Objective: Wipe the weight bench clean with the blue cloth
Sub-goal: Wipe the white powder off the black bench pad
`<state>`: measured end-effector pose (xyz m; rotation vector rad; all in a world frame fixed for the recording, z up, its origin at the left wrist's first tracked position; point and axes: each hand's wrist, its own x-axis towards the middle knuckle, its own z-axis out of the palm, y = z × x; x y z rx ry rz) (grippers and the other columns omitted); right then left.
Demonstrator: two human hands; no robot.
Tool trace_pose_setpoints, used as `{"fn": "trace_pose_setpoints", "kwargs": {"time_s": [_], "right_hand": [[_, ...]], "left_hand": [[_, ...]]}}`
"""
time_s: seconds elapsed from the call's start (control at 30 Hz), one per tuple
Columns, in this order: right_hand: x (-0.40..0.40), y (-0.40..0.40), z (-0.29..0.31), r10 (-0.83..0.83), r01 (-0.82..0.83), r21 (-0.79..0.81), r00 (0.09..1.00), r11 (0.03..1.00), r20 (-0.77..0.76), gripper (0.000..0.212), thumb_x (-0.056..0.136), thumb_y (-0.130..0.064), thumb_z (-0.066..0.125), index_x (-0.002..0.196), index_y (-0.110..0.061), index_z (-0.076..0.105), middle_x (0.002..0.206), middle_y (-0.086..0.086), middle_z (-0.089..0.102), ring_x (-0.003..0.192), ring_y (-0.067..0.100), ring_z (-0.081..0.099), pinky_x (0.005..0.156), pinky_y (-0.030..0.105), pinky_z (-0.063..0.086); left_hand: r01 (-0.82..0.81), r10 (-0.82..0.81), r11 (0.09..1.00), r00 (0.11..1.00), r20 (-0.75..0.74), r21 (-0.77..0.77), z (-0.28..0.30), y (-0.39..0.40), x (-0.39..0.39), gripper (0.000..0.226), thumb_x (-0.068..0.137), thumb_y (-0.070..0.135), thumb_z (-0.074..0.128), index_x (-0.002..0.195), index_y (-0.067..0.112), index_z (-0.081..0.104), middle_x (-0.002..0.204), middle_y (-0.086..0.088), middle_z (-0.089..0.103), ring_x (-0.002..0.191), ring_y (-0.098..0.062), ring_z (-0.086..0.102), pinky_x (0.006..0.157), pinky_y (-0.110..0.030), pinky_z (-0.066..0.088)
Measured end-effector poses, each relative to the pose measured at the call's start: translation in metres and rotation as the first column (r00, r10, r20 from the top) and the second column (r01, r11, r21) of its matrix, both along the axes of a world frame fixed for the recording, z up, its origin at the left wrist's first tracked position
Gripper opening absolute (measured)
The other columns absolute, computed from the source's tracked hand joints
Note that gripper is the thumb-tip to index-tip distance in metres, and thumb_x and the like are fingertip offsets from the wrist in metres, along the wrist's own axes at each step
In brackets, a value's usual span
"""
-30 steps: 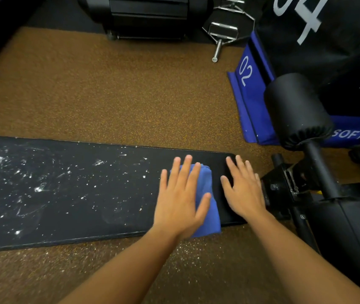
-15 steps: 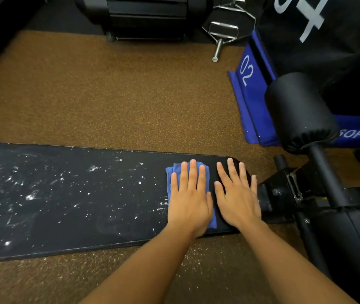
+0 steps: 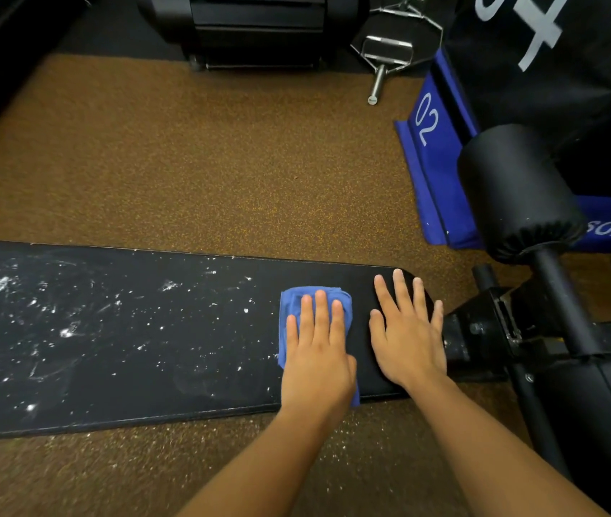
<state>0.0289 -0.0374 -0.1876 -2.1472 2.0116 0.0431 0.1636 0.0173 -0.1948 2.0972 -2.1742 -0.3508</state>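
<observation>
The black weight bench pad point(image 3: 128, 330) runs left to right across the lower middle of the view, speckled with white dust over its left and middle parts. Its right end looks dark and free of specks. The folded blue cloth point(image 3: 292, 300) lies on the pad near that right end. My left hand point(image 3: 318, 348) presses flat on the cloth, fingers together and pointing away from me. My right hand point(image 3: 406, 330) rests flat on the bare pad just to the right, fingers spread, near the rounded end.
The bench's black frame joint point(image 3: 482, 330) and a padded roller point(image 3: 516, 195) stand right of the pad. A blue soft box marked 02 point(image 3: 430, 143) sits behind them. A metal bar handle point(image 3: 386, 50) and black equipment point(image 3: 255, 28) lie at the back on brown speckled flooring point(image 3: 222, 162).
My left hand slid the cloth first to the right, close to my right hand, then back slightly left. My fingers straightened over it. My right hand stayed on the pad's end.
</observation>
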Motion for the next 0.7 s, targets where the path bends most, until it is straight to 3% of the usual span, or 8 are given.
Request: {"fn": "trace_pose_setpoints", "kwargs": {"time_s": [0.1,0.23,0.37,0.47,0.6,0.67,0.7], "right_hand": [[0.02,-0.002,0.0,0.049,-0.049,0.022,0.999,0.999,-0.009,0.059,0.098,-0.039,0.023,0.151,-0.034,-0.001,0.16,-0.001,-0.01,0.146,0.026,-0.012,0.114,0.058,-0.004],[0.028,0.0,0.0,0.094,-0.094,0.025,0.996,0.995,0.0,0.056,0.099,-0.041,0.018,0.151,-0.034,-0.003,0.16,-0.002,-0.012,0.145,0.024,-0.016,0.114,0.057,-0.006],[0.024,0.004,0.002,0.116,-0.116,0.011,0.993,0.993,0.005,0.057,0.099,-0.046,0.017,0.151,-0.033,-0.001,0.16,-0.002,-0.009,0.146,0.024,-0.014,0.115,0.054,-0.007],[0.026,0.004,0.0,0.097,-0.097,-0.007,0.995,0.995,-0.004,0.057,0.098,-0.046,0.017,0.151,-0.033,-0.001,0.161,-0.001,-0.007,0.146,0.024,-0.012,0.116,0.055,-0.005],[0.03,0.007,-0.002,0.081,-0.081,-0.02,0.997,0.997,-0.015,0.057,0.098,-0.044,0.017,0.151,-0.032,0.0,0.161,0.0,-0.006,0.146,0.026,-0.01,0.116,0.055,-0.003],[0.031,0.006,-0.003,0.08,-0.08,-0.018,0.997,0.997,-0.02,0.056,0.099,-0.042,0.017,0.151,-0.032,0.0,0.161,0.0,-0.006,0.146,0.025,-0.01,0.116,0.055,-0.002],[0.031,0.006,-0.003,0.081,-0.082,-0.016,0.996,0.997,-0.028,0.055,0.099,-0.041,0.017,0.151,-0.032,-0.001,0.161,0.0,-0.007,0.146,0.025,-0.011,0.116,0.054,-0.002]], "left_hand": [[0.008,-0.007,0.999,1.0,0.021,-0.032,-0.002,-0.007,-0.002,0.062,0.082,0.023,0.032,0.139,0.005,0.045,0.146,-0.019,0.04,0.137,-0.036,0.032,0.106,-0.055,0.028],[0.044,-0.043,0.999,0.998,0.051,-0.015,-0.003,-0.023,0.011,0.059,0.093,0.024,0.022,0.149,0.009,0.022,0.157,-0.016,0.017,0.145,-0.035,0.009,0.113,-0.049,0.009],[-0.041,0.039,0.999,0.998,0.055,0.033,0.008,-0.038,0.046,0.064,0.095,0.02,0.032,0.152,0.014,0.004,0.16,-0.011,-0.004,0.146,-0.031,-0.008,0.116,-0.048,0.001],[-0.073,0.072,0.997,0.997,-0.037,0.0,0.002,-0.01,0.06,0.065,0.089,0.018,0.034,0.151,0.012,0.016,0.159,-0.014,0.007,0.146,-0.032,0.002,0.116,-0.05,0.006],[-0.012,0.011,1.0,0.999,-0.038,-0.02,-0.002,0.024,0.034,0.068,0.076,0.021,0.03,0.141,0.006,0.041,0.149,-0.02,0.035,0.139,-0.037,0.03,0.107,-0.057,0.028],[0.038,-0.039,0.999,0.998,-0.044,-0.016,0.001,0.024,0.015,0.066,0.078,0.022,0.03,0.14,0.006,0.042,0.147,-0.019,0.038,0.137,-0.037,0.033,0.105,-0.057,0.032],[0.046,-0.047,0.999,0.998,-0.038,-0.022,0.003,0.02,0.008,0.066,0.081,0.024,0.027,0.143,0.006,0.037,0.15,-0.018,0.033,0.14,-0.036,0.027,0.108,-0.055,0.026]]}}
